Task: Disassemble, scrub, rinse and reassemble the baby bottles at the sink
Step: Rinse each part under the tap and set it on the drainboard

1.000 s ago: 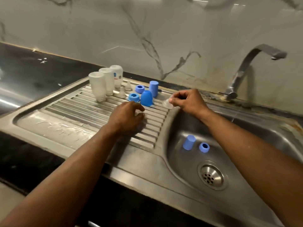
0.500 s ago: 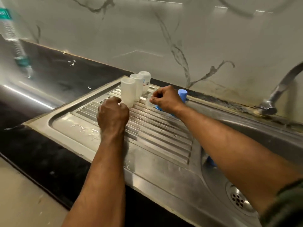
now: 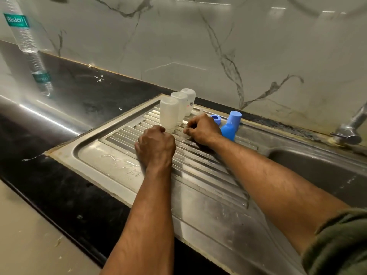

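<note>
Both hands are down on the ribbed steel drainboard [image 3: 198, 171], which is wet, with beads and streaks of water on its flat margin left of the ribs. The left hand [image 3: 155, 145] sits knuckles-up on the ribs, fingers curled under into a loose fist; whether anything is inside it I cannot tell. Just beside it, the right hand [image 3: 202, 129] has its fingers bunched together, pinching a small clear teat [image 3: 184, 134] that touches the drainboard.

At the drainboard's far end, three translucent bottle bodies [image 3: 169, 114] stand upside down in a tight row, the nearest just beyond the left hand's knuckles. Behind the right hand there is a blue collar ring [image 3: 216, 118], and to its right two blue caps [image 3: 231, 125], one leaning on the other near the drainboard's back rim.

To the right of the drainboard the sink basin [image 3: 317, 167] drops away, dark and in shadow, with a steel tap [image 3: 351, 130] at its back edge. Around the drainboard runs a glossy black countertop [image 3: 83, 100], speckled with white flecks. Behind it rises a pale marble-look wall [image 3: 198, 46] with grey veins. Far left of the drainboard, a clear plastic water bottle [image 3: 25, 40] with a green label shows blurred. A green sleeve [image 3: 341, 245] covers the right upper arm.
</note>
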